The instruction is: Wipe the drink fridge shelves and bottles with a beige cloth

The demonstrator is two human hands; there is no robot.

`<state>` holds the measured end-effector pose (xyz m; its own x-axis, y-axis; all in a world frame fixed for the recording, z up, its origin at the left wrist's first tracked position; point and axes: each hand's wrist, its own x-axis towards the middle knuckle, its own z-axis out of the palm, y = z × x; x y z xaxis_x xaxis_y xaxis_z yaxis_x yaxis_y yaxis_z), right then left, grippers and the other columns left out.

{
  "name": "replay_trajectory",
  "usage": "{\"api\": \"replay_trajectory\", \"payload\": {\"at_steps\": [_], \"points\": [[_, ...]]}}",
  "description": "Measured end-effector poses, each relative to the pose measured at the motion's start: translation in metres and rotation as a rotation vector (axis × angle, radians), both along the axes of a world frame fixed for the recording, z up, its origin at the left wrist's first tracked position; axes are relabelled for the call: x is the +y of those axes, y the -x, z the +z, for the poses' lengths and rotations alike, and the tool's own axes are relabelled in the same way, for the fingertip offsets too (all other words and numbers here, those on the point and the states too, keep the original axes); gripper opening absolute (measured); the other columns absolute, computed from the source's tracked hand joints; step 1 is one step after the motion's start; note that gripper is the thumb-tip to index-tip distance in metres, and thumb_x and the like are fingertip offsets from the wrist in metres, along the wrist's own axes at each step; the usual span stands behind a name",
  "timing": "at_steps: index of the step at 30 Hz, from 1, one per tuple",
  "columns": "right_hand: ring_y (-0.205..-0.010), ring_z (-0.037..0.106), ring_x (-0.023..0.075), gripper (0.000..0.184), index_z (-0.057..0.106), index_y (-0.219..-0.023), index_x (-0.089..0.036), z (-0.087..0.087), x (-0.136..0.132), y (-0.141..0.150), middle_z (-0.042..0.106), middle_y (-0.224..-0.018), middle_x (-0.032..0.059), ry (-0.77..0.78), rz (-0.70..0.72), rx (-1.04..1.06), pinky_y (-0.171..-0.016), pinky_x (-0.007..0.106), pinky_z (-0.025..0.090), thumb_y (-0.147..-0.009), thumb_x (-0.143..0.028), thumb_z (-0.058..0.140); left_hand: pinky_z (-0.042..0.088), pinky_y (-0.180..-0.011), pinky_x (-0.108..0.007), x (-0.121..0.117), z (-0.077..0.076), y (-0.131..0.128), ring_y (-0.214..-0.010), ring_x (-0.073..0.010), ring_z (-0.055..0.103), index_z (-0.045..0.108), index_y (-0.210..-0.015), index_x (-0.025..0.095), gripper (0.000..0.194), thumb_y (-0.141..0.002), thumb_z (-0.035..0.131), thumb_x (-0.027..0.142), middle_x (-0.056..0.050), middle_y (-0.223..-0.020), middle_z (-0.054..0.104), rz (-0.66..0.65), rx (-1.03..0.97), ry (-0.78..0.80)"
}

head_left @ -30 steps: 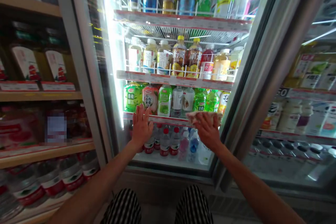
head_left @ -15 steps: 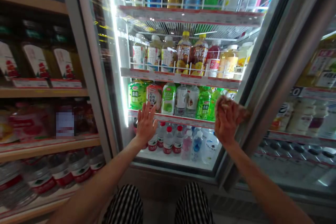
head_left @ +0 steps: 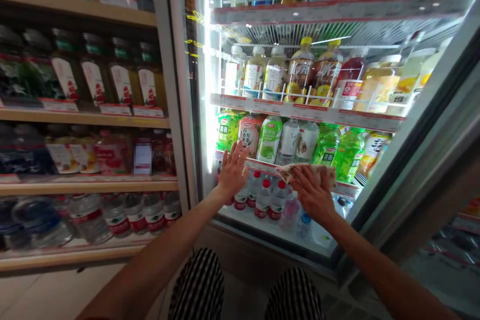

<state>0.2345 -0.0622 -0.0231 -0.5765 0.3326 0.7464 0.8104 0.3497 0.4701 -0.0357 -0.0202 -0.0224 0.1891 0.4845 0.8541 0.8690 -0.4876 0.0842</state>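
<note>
My left hand (head_left: 232,174), fingers spread, rests flat against what looks like the glass door (head_left: 258,240) of a lit drinks cooler, in front of the lower shelf. My right hand (head_left: 314,199) presses a crumpled, patterned cloth (head_left: 327,174) to the same glass, its fingers bent over it. The cloth overlaps the shelf's red-and-white price strip (head_left: 258,164). Behind the hands stand green tea bottles (head_left: 325,145), a reddish bottle (head_left: 249,130) and, lower down, red-capped water bottles (head_left: 278,201).
Wooden shelves (head_left: 93,189) of bottled drinks stand at my left. The metal door frame (head_left: 405,175) slants along the right, with another cooler section beyond. My knees (head_left: 294,295), in checked cloth, are bent close below the door. Tiled floor (head_left: 45,290) shows lower left.
My right hand has swept the cloth leftward across the glass, away from the right frame. The left hand stays flat near the same bottles. The view has swung left.
</note>
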Motion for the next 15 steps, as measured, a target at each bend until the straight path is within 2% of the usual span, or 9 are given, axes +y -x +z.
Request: {"api": "replay_trajectory", "payload": {"at_steps": [4,9,13,15], "points": [[-0.137,0.014,0.0225,0.043,0.049,-0.123,-0.021,-0.002,0.009,0.027,0.037,-0.140,0.0082,-0.101,-0.055,0.217,-0.109,0.055,0.003,-0.080,-0.019,0.049,0.014,-0.111,-0.045,0.004,-0.004,0.007,-0.138,-0.0229,0.010,0.029,-0.136,0.016,0.059,-0.079,0.046,0.018,-0.010,-0.148,0.018,0.004,-0.008,-0.004],[-0.138,0.009,0.0160,0.043,0.048,-0.123,-0.024,-0.002,0.016,0.059,0.038,-0.140,0.0009,0.059,0.058,-0.058,-0.112,0.047,-0.004,-0.081,-0.013,0.044,0.015,-0.111,-0.045,0.007,-0.011,0.017,-0.137,-0.0238,0.013,0.030,-0.135,0.016,0.059,-0.079,0.047,0.018,-0.011,-0.147,0.021,0.012,-0.028,0.006],[-0.138,0.007,0.0203,0.048,0.042,-0.129,-0.022,0.008,0.024,0.080,0.028,-0.145,0.0045,0.021,-0.008,0.157,-0.110,0.052,-0.007,-0.081,-0.015,0.046,0.016,-0.110,-0.046,0.008,-0.014,0.024,-0.137,-0.0242,0.014,0.028,-0.136,0.016,0.062,-0.078,0.048,0.018,-0.012,-0.147,0.020,0.023,-0.049,-0.011],[-0.138,0.007,0.0194,0.049,0.041,-0.129,-0.022,0.011,0.028,0.089,0.029,-0.145,0.0044,0.031,0.035,0.112,-0.110,0.051,-0.008,-0.081,-0.014,0.045,0.017,-0.110,-0.047,0.009,-0.014,0.027,-0.137,-0.0243,0.015,0.027,-0.137,0.016,0.062,-0.079,0.048,0.019,-0.013,-0.147,0.021,0.028,-0.052,-0.019]]}}
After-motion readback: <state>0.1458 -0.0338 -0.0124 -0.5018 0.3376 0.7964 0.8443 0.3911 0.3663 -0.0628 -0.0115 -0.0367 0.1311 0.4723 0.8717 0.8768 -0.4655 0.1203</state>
